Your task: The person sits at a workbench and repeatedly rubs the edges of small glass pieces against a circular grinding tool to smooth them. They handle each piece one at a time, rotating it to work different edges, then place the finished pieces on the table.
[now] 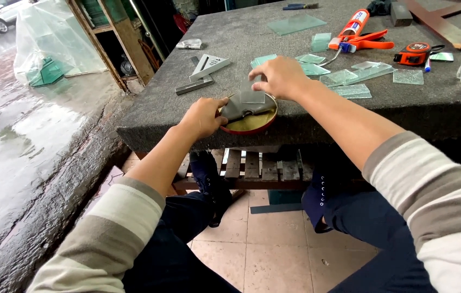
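One small glass piece [252, 96] pinched in the right hand [280, 77], mid-frame, over the round tin [252, 123].
Left hand [203, 116] grips the grey cloth [241, 108]; perhaps wiping; many glass pieces [350, 78] lie waiting upper right.

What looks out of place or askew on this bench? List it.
The round tin juts past the table's front edge, with the left hand on its rim and a grey cloth inside. The right hand holds a small glass piece over it. Other glass offcuts lie scattered at odd angles.

Grey felt-topped workbench [404, 103], tiled floor [274, 255], wet street [18, 125] outside, daylight
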